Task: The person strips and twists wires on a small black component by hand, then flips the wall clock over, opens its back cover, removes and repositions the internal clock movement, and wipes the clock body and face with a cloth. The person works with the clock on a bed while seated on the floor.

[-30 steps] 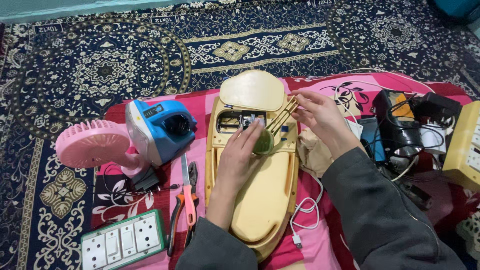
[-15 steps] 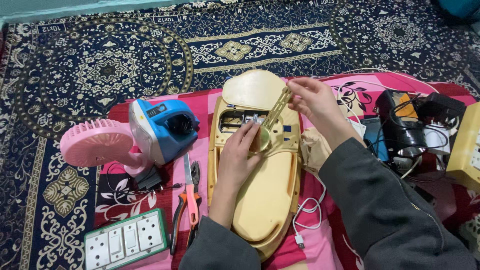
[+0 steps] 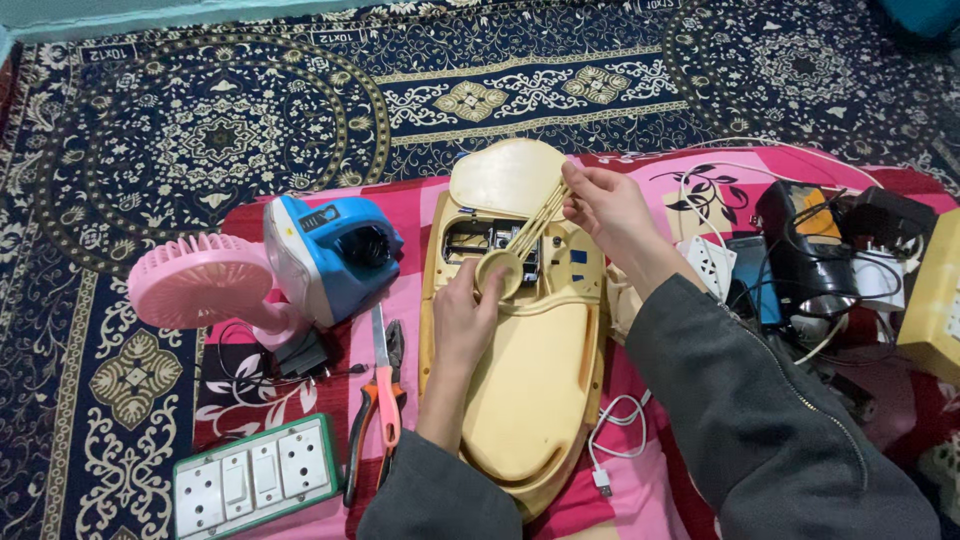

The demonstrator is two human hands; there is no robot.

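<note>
A long cream plastic appliance housing (image 3: 530, 400) lies lengthwise on a pink cloth, its inner compartment with wiring (image 3: 478, 240) exposed near the far end. My left hand (image 3: 462, 315) rests on the housing beside the round end of a cream plastic ribbed part (image 3: 515, 255). My right hand (image 3: 605, 210) pinches the upper end of that ribbed part and holds it tilted over the compartment. An oval cream lid (image 3: 505, 178) lies at the housing's far end.
A blue lamp-like device (image 3: 335, 255) and pink handheld fan (image 3: 195, 285) sit left. Orange-handled pliers (image 3: 378, 400) and a screwdriver lie beside the housing. A switch-and-socket board (image 3: 255, 475) sits front left. Adapters, cables and black chargers (image 3: 810, 260) are piled right.
My right hand has lifted the ribbed part's end up and toward the lid, and the part now stands tilted. The left hand has stayed on the housing.
</note>
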